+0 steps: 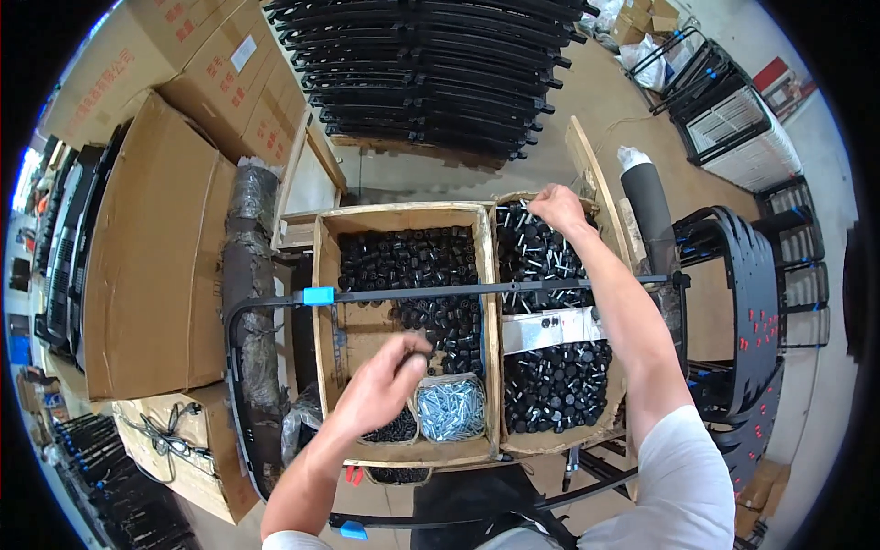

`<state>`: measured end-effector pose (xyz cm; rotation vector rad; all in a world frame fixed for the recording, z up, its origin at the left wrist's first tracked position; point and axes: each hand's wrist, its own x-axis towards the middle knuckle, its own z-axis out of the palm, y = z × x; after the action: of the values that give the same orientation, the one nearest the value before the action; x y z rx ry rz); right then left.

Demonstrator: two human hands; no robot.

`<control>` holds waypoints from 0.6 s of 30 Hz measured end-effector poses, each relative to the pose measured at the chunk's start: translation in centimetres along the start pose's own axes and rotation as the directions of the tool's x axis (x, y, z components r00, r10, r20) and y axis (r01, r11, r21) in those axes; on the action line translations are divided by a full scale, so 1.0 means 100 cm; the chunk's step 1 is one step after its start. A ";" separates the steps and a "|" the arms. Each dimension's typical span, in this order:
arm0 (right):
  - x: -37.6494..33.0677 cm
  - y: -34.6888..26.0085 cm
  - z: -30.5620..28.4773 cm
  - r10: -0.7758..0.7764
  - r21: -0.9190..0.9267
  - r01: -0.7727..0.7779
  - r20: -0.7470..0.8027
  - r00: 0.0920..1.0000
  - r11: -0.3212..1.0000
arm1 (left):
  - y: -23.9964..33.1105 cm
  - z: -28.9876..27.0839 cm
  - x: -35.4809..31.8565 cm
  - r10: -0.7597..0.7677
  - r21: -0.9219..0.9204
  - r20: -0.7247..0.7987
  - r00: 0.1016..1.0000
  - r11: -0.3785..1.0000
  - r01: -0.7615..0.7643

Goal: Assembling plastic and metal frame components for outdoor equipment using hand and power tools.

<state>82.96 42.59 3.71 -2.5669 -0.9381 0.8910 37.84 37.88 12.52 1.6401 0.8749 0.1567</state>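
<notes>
My left hand [385, 383], slightly blurred, is closed with its fingers curled above the left wooden box [319, 275]. Something dark shows at its fingertips, but I cannot make out what. Close by lie many black caps [408, 261] and a small tray of silvery screws [450, 409]. My right hand [557, 209] reaches to the far end of the right box, fingers pinched among black knobs with metal studs [541, 252]; what they hold is unclear. Across both boxes lies a bent black tube frame [412, 292] with a blue clip [318, 295].
Black parts are stacked high [431, 73] beyond the boxes. At left stand cardboard cartons [151, 266] and a wrapped roll [252, 211]; a grey roll [646, 197] stands at right. Black perforated panels [756, 321] lean farther right. A pale strip [550, 330] crosses the right box.
</notes>
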 end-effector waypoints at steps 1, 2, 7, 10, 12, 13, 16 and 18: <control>-0.024 0.005 -0.006 -0.148 0.080 0.152 -0.044 0.988 0.985 | -0.005 0.004 -0.016 -0.016 -0.005 0.005 1.000 1.000 0.016; -0.052 0.005 -0.012 -0.294 0.151 0.306 -0.101 0.951 0.940 | -0.009 0.008 -0.028 -0.075 -0.050 0.081 0.994 0.996 0.079; -0.179 -0.016 -0.028 -0.671 0.037 0.670 0.067 0.738 0.741 | -0.032 0.054 -0.075 0.008 -0.115 0.255 0.967 0.993 0.022; -0.190 -0.008 -0.010 -0.721 -0.064 0.728 0.104 0.685 0.683 | -0.035 0.082 -0.093 0.119 0.010 0.239 0.964 0.992 -0.125; -0.197 -0.013 -0.008 -0.711 -0.117 0.723 0.129 0.691 0.681 | -0.028 0.091 -0.108 0.088 -0.017 0.241 0.967 0.996 -0.086; -0.199 -0.014 -0.007 -0.718 -0.158 0.732 0.142 0.681 0.663 | -0.027 0.095 -0.118 0.050 -0.046 0.252 0.967 0.998 -0.039; -0.195 0.002 -0.002 -0.750 -0.250 0.752 0.126 0.650 0.610 | -0.029 0.108 -0.135 0.008 -0.016 0.259 0.966 1.000 -0.005; -0.198 -0.004 0.001 -0.721 -0.369 0.705 0.120 0.683 0.606 | -0.022 0.114 -0.157 -0.035 0.015 0.199 0.979 0.999 0.033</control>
<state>70.82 29.95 12.87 -2.0916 -2.1002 0.4218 31.98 19.29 12.90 1.6194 0.7506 -0.0367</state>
